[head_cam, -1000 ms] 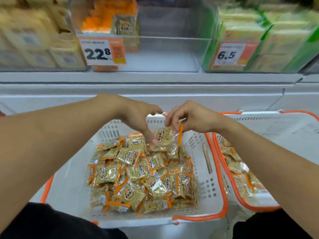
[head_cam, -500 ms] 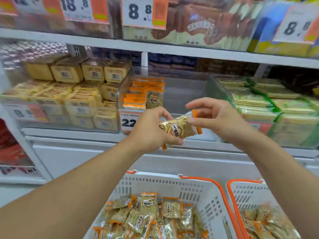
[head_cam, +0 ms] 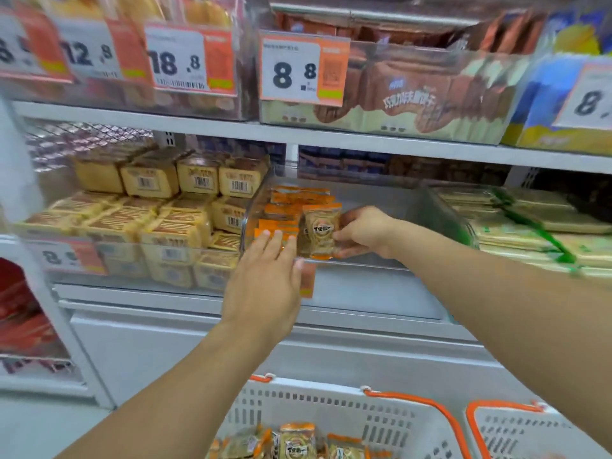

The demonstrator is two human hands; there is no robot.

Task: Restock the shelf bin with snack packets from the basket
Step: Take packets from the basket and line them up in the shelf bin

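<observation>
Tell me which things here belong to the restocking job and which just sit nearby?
Part of the job:
- snack packet held by the right hand
- left hand steadying the packet row
- clear shelf bin
- basket

Just nearby:
- yellow cake packs
- green-edged packs
- 8.8 price tag

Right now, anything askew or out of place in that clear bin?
Nothing stands out. The right hand holds a snack packet upright beside the stacked packets in the clear bin; the left hand rests open at the front.
</observation>
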